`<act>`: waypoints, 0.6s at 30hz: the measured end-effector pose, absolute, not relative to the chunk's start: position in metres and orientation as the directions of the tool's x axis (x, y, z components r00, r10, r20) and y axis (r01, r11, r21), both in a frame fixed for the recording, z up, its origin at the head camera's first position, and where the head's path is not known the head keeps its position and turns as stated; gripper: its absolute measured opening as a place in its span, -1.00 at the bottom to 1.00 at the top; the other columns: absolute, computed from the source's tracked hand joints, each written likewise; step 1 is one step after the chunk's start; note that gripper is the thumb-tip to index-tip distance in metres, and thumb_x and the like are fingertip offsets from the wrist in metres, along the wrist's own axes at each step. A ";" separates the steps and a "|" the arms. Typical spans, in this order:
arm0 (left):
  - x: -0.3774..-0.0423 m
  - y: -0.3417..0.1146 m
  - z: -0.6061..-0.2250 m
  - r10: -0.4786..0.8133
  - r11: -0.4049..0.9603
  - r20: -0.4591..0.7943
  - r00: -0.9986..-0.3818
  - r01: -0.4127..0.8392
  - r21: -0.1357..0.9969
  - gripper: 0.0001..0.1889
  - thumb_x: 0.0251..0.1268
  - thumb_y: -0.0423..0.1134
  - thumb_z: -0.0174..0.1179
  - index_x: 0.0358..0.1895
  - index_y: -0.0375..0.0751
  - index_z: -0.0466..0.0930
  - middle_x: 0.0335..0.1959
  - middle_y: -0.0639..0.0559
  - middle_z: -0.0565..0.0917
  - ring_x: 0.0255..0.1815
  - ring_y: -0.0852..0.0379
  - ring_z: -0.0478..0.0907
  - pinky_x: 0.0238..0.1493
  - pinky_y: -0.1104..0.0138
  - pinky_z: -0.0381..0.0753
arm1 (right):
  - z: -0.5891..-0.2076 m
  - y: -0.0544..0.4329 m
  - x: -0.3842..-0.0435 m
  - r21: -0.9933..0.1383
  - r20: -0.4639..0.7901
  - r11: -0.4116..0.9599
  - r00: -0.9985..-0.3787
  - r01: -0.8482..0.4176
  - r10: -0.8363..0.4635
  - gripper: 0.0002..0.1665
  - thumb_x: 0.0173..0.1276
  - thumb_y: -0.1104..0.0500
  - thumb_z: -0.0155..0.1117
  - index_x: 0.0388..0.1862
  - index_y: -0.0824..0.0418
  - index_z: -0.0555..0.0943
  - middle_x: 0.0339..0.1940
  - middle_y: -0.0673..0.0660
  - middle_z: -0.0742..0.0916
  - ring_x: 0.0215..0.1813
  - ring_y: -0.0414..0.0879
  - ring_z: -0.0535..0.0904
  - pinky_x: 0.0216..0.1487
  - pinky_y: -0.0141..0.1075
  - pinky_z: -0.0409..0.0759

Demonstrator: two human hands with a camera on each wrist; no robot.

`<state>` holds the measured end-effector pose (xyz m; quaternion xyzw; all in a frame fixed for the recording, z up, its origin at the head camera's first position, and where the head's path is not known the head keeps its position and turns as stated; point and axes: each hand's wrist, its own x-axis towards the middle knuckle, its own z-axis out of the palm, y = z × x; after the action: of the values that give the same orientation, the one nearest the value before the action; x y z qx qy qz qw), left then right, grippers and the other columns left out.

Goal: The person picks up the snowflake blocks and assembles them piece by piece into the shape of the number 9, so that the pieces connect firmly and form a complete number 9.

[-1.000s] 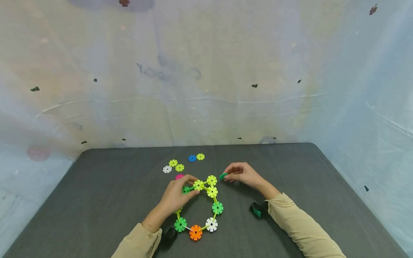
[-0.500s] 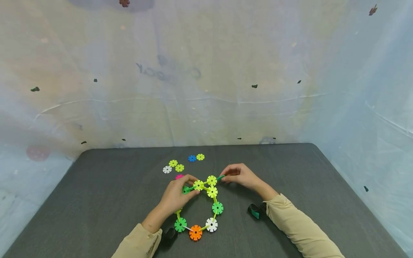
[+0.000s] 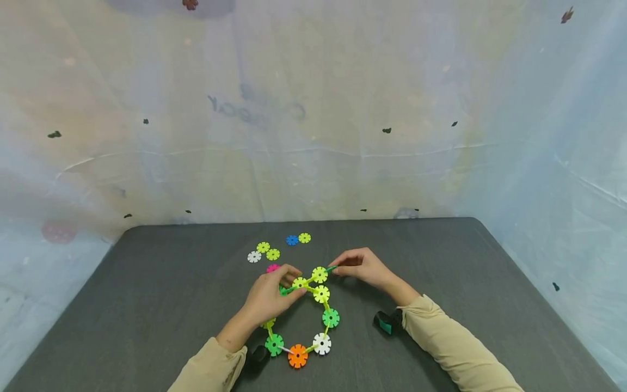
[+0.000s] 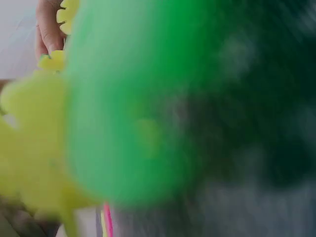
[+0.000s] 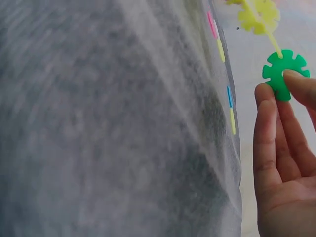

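A ring of interlocking notched plastic discs, in yellow, green, white and orange, lies on the dark table, the orange disc point(image 3: 297, 356) nearest me. My left hand point(image 3: 269, 294) pinches its far left side at a yellow disc point(image 3: 300, 282), beside a partly hidden green one. Off the ring's top right sticks another yellow disc point(image 3: 320, 274). Between thumb and fingertips, my right hand point(image 3: 362, 267) holds a green disc point(image 5: 285, 74) edge-on against that yellow disc; in the right wrist view the two meet at their rims. A blurred green disc point(image 4: 123, 133) fills much of the left wrist view.
Loose discs lie behind the ring: a pink one point(image 3: 272, 268), a white one point(image 3: 254, 256), a blue one point(image 3: 292, 240) and several yellow ones point(image 3: 305, 238). Black wrist straps point(image 3: 384, 323) hang under both forearms. A pale sheet point(image 3: 313, 136) stands behind the table.
My right hand has moved left and turned the green disc edge-on, bringing it from apart to against the top right yellow disc. The ring has shifted slightly; my left hand keeps its hold.
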<state>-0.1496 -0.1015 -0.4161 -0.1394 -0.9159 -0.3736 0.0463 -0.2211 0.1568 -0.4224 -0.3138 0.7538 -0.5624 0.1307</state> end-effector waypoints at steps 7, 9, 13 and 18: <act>-0.153 -0.091 -0.417 0.251 0.592 0.169 -0.953 0.289 0.752 -0.64 0.21 -0.06 0.31 0.00 -0.15 0.58 -0.13 -0.05 0.67 -0.13 0.04 0.59 -0.09 0.12 0.59 | -0.423 0.151 -0.219 -0.924 0.183 0.166 -0.781 -0.344 -0.597 -0.77 0.34 0.28 0.25 -0.07 0.37 0.67 -0.12 0.35 0.72 -0.16 0.22 0.65 -0.16 -0.07 0.67; -0.153 -0.088 -0.418 0.248 0.575 0.178 -0.952 0.293 0.764 -0.64 0.22 -0.07 0.31 0.00 -0.18 0.58 -0.12 -0.08 0.66 -0.09 -0.01 0.59 -0.05 0.07 0.58 | -0.422 0.150 -0.219 -0.925 0.188 0.159 -0.779 -0.345 -0.598 -0.76 0.35 0.30 0.24 -0.07 0.39 0.67 -0.12 0.37 0.72 -0.16 0.20 0.66 -0.17 -0.07 0.66; -0.155 -0.080 -0.417 0.207 0.585 0.208 -0.956 0.291 0.757 -0.61 0.21 -0.04 0.30 0.02 -0.19 0.59 -0.13 -0.10 0.68 -0.08 -0.06 0.61 -0.06 0.00 0.58 | -0.420 0.147 -0.218 -0.927 0.183 0.160 -0.783 -0.339 -0.595 -0.75 0.36 0.30 0.22 -0.04 0.40 0.66 -0.10 0.38 0.71 -0.18 0.16 0.66 -0.18 -0.07 0.66; -0.156 -0.068 -0.416 0.137 0.563 0.248 -0.959 0.281 0.777 -0.66 0.21 -0.16 0.30 0.02 -0.20 0.61 -0.16 -0.12 0.69 -0.13 -0.05 0.61 -0.17 0.08 0.59 | -0.417 0.144 -0.219 -0.934 0.182 0.143 -0.779 -0.328 -0.600 -0.71 0.40 0.28 0.18 0.01 0.43 0.62 -0.09 0.39 0.70 -0.11 0.20 0.66 -0.11 -0.01 0.66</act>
<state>-0.1561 -0.0679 -0.4162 -0.1186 -0.8805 -0.4520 0.0799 -0.2189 0.1439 -0.4170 -0.3107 0.7468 -0.5760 0.1180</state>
